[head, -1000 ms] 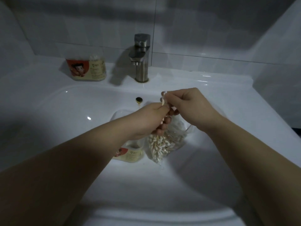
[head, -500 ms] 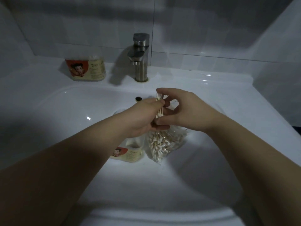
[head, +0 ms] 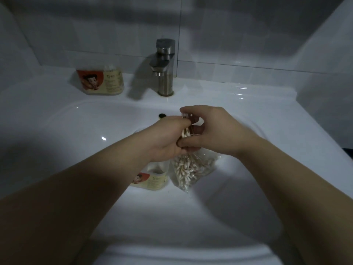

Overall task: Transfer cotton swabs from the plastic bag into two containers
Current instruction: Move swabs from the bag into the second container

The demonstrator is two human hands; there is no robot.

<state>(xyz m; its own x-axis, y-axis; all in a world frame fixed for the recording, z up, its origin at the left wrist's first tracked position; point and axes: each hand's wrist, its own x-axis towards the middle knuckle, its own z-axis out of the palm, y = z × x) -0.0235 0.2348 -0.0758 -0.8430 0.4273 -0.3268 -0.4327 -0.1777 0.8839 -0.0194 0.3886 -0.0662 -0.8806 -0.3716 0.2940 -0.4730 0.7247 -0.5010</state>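
Both my hands meet over the white sink basin (head: 80, 131), approx. centre of view. My left hand (head: 168, 139) is clenched around a small bundle of cotton swabs (head: 186, 131); the swab tips stick out between thumb and fingers, some pointing up at the knuckle line, others down and left. My right hand (head: 212, 129) is curled over the same bundle from the opp. side, fingers pinching it and touching my left fingertips. The plastic bag (head: 193, 169) hangs directly under both hands, w/ its lower corner resting on the basin floor; it's clear and holds a dense mass of swabs, tips mostly pointing down-left. Which hand grips the bag's mouth: cannot tell, the hands cover it. Container no. 1 (head: 152, 180), w/ red-and-cream label, stands in the basin just beside the bag on its left, partly hidden by my left wrist; top open. Container no. 2 (head: 101, 82), same label, sits on the sink ledge at rear left, well apart from the hands, swab tips visible at its top. The steel faucet (head: 165, 67) stands on the ledge to its right. The dark overflow hole (head: 162, 115) is just behind my left hand.
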